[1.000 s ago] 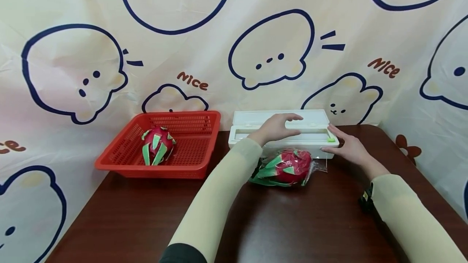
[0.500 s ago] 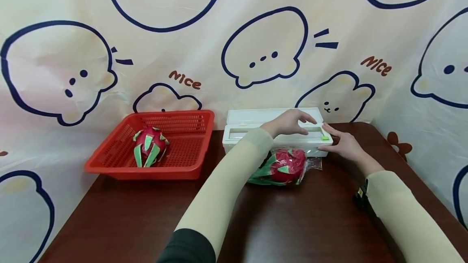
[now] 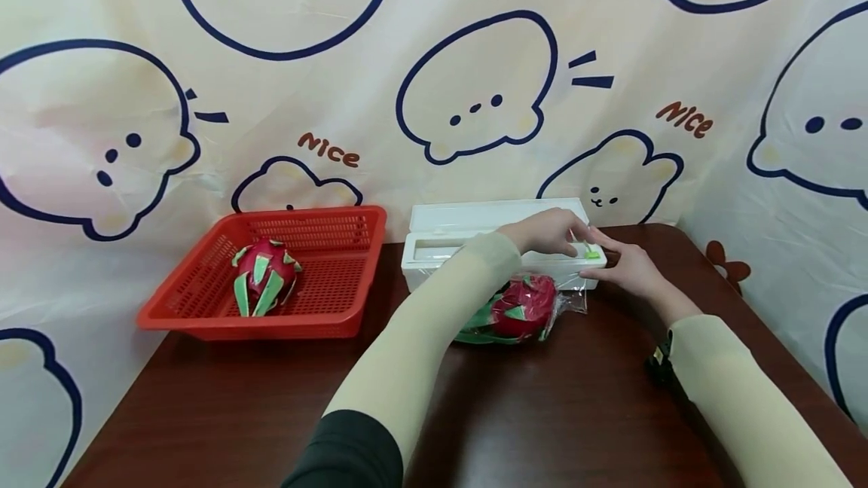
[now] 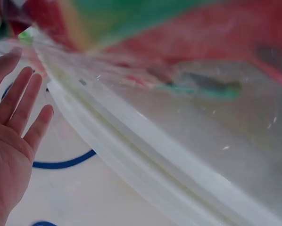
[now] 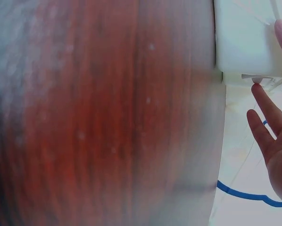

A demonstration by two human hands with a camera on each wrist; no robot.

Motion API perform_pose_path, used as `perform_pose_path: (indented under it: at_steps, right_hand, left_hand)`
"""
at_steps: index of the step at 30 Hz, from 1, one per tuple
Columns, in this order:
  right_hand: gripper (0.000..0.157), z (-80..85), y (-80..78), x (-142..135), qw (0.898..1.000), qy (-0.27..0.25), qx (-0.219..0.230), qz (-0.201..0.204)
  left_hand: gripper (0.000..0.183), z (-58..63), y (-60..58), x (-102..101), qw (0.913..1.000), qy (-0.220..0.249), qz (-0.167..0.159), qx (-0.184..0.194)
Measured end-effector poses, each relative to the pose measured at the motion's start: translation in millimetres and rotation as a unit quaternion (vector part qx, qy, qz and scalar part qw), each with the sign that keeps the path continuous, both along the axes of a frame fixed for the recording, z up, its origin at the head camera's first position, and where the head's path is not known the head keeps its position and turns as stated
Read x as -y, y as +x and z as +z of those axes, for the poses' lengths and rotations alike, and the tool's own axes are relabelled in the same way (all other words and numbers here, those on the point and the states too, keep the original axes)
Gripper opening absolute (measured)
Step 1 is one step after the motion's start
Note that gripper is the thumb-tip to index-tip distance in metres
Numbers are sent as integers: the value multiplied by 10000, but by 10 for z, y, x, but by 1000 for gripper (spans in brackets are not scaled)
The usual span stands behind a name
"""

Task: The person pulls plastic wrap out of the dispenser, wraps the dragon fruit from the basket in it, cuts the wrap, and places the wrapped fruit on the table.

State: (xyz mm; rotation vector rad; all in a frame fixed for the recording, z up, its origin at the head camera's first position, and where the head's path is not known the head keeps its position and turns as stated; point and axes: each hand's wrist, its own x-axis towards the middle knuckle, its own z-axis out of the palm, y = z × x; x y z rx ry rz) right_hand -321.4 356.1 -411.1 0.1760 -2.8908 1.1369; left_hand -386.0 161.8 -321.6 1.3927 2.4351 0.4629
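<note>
A white cling film dispenser [image 3: 498, 213] stands at the back of the table, its lid raised, with a small green slider [image 3: 592, 254] near its right end. My left hand [image 3: 552, 230] reaches over it, fingertips close to the slider. In the left wrist view, the fingers [image 4: 22, 101] look nearly straight; whether they touch the slider cannot be told. My right hand [image 3: 631, 271] holds the dispenser's right end, thumb at the front and fingers on the end. A dragon fruit [image 3: 522, 311] under clear film lies before the dispenser, partly hidden by my left arm.
At left, a red plastic basket [image 3: 339, 315] contains another dragon fruit [image 3: 266, 276]. A patterned cloth [image 3: 475, 74] hangs right behind the brown table [image 3: 542, 413]. A loose film edge [image 3: 575, 301] sticks out beside the wrapped fruit.
My left hand has moved right along the dispenser toward the slider and my right hand. The right hand keeps its place on the dispenser's end. The head view has shifted slightly right.
</note>
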Motion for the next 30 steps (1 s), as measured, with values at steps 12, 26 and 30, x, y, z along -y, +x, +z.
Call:
perform_pose_path:
  at_steps: [12, 26, 30]
  right_hand:
    - [86, -29, -13, -8, 9998, -195, -81, -8]
    - [91, 6, 5, -9, 10000, -61, 12, -61]
    - [97, 35, -5, -9, 9998, -78, 132, -113]
  left_hand:
    - [28, -52, -18, -237, 9995, -205, -228, -75]
    - [24, -70, 55, -248, 9970, -623, -42, -464]
    - [22, -65, 47, -207, 9958, -651, -158, -617]
